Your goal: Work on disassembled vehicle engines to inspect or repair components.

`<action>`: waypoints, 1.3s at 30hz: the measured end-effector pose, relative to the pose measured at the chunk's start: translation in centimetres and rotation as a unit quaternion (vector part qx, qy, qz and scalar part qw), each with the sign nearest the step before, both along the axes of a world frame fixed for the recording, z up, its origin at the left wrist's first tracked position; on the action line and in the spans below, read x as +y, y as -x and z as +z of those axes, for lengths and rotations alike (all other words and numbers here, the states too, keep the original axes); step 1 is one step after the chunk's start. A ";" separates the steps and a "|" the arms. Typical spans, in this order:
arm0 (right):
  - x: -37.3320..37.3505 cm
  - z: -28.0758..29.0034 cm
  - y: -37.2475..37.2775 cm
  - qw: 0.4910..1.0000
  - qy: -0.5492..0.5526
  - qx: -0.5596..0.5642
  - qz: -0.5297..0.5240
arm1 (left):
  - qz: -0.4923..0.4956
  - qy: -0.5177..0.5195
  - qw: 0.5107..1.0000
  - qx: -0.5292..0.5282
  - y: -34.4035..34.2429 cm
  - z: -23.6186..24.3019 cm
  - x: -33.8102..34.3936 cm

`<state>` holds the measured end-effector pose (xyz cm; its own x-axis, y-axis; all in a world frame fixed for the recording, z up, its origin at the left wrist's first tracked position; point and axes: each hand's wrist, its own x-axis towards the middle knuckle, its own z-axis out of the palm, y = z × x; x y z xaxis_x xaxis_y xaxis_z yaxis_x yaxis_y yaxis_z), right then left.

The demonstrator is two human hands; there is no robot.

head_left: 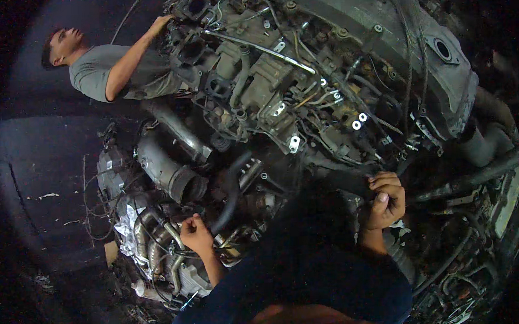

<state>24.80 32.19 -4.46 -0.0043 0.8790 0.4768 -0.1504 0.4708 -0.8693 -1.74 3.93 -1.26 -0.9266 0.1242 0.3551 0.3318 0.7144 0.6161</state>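
Note:
A large, greasy engine (268,76) lies across the view in front of me, covered with metal pipes, hoses and brackets. My left hand (197,235) is half curled, with fingers and thumb drawn together beside a black curved hose (229,191). Whatever it may hold is too small or hidden to make out. Off to the right, my right hand (385,202) is raised below the engine's near edge, its fingers bent in toward the thumb. I cannot make out anything between those fingertips. A long bright metal rod (261,50) rests over the engine's top.
At the upper left a person in a grey T-shirt (102,70) stands with one hand on the engine's far end. Wire rope (408,59) hangs over the engine's right part. Large pipes (168,168) and more engine parts (153,234) lie at the left; others (452,269) crowd the lower right.

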 end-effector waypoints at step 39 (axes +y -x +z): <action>0.6 0.0 1.3 1.000 0.005 0.019 0.015 | 0.069 0.003 0.996 0.050 -0.6 1.1 0.7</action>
<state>23.47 32.75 -4.44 -0.0130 0.8832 0.4688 -0.1981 0.4573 -0.8670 -1.10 4.62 -0.20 -0.8946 0.0006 0.4469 0.2906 0.7604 0.5807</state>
